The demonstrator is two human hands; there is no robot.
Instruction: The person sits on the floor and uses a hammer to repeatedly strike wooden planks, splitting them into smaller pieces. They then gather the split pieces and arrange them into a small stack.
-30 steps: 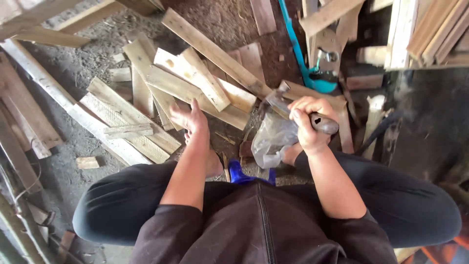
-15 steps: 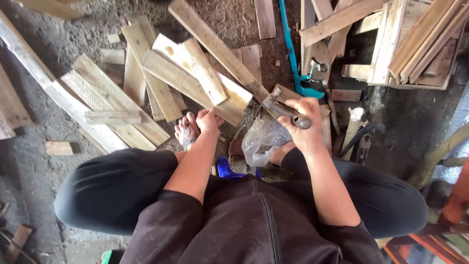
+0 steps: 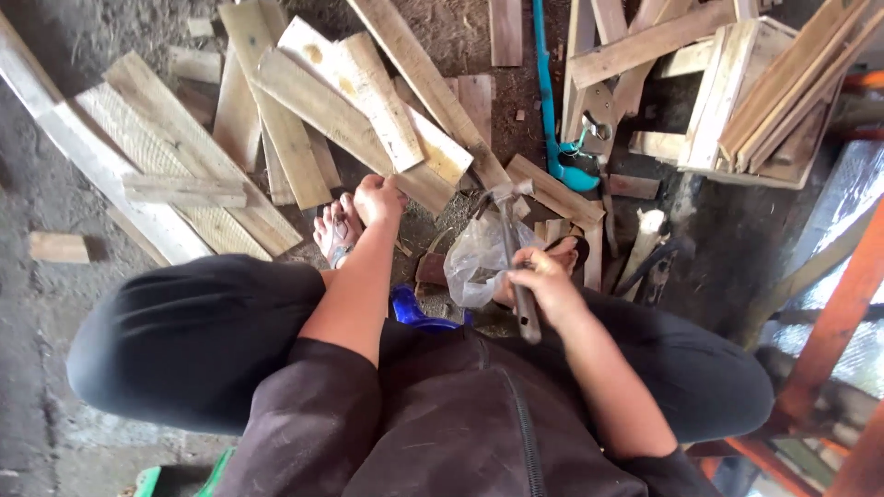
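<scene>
The hammer [image 3: 512, 248] is clasped by its handle in the right hand [image 3: 545, 285], head pointing away from the person and hanging just above a clear plastic bag [image 3: 474, 258] on the dirt floor [image 3: 55, 304], between the sandalled feet. The left hand [image 3: 378, 198] is curled closed on the near end of a pale wooden plank [image 3: 341, 120], which lies across a loose heap of other planks. Beyond the hammer head a blue-handled saw [image 3: 552, 110] lies on the floor beside a slatted wooden crate [image 3: 737, 92].
</scene>
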